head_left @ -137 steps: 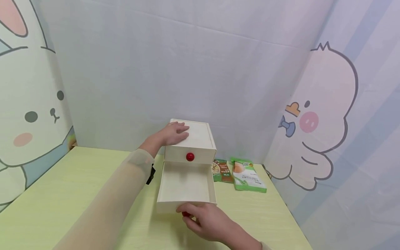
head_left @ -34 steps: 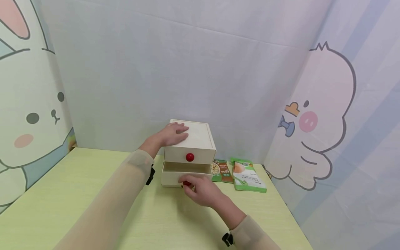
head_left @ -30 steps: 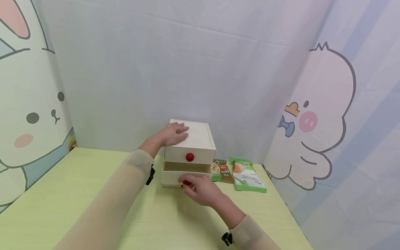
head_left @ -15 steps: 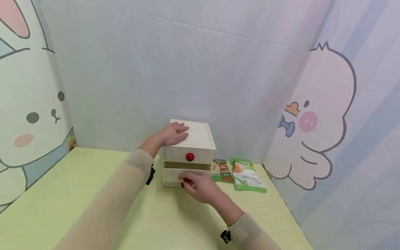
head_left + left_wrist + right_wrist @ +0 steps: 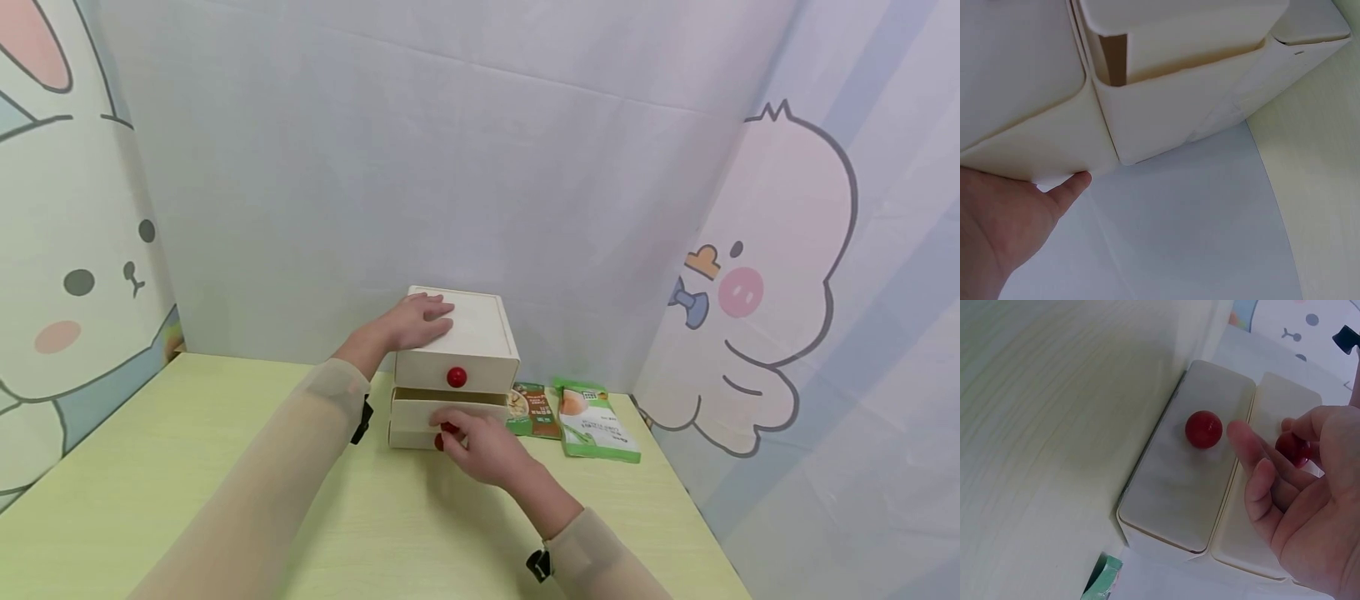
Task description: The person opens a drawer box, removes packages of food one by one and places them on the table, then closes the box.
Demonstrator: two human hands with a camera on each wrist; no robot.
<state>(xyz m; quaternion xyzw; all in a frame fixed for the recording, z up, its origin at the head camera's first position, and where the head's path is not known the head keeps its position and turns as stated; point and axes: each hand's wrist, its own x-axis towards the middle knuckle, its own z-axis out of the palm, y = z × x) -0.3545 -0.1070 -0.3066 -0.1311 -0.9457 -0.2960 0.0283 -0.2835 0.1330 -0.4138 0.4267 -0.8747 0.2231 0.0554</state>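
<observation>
A white cabinet (image 5: pixel 480 332) with stacked drawers and red knobs stands at the back of the table. My left hand (image 5: pixel 413 322) lies flat on its top near the left edge, fingers spread; the left wrist view shows that hand (image 5: pixel 1019 215) against the cabinet's side. With thumb and finger, my right hand (image 5: pixel 487 448) pinches the red knob (image 5: pixel 1293 448) of the middle drawer (image 5: pixel 411 414), which stands slightly out, a narrow gap showing above its front. The top drawer (image 5: pixel 420 367) is in. Below, the bottom drawer's red knob (image 5: pixel 1204 429) sits near my curled fingers.
Right of the cabinet lie a brown and green food packet (image 5: pixel 542 411) and a white and green packet (image 5: pixel 597 423) on the pale yellow table (image 5: pixel 360 533). A light curtain (image 5: pixel 480 167) hangs close behind, and printed cartoon sheets flank both sides.
The middle drawer, pulled far out several seconds ago, has slid back toward the cabinet with my right hand on its knob, moving only slightly in the last second. My left hand has stayed on top.
</observation>
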